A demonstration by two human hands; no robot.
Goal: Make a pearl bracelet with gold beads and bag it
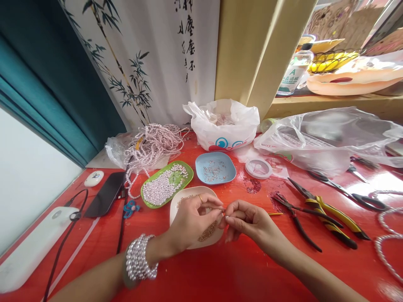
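Note:
My left hand point(197, 218) is closed in a pinch over a cream dish point(176, 201) that holds small gold-coloured beads point(208, 232). Close beside it, my right hand point(245, 219) also pinches, and the fingertips of both hands meet. Whatever sits between them is too small to make out. A pearl-bead bracelet point(138, 258) of several rows circles my left wrist. Behind the hands, a green dish point(153, 204) holds pale pink pearl beads point(162, 186), and a blue dish point(215, 181) holds small metal findings point(212, 172).
Black-red pliers point(296, 218), yellow-black pliers point(327, 212) and scissors point(343, 191) lie at right near a pearl strand point(382, 247). Strung pearls point(154, 147), a white plastic bag point(225, 130), a clear bag point(324, 138) and a round lid point(258, 168) stand behind. A phone point(105, 195) and power bank point(34, 247) lie left.

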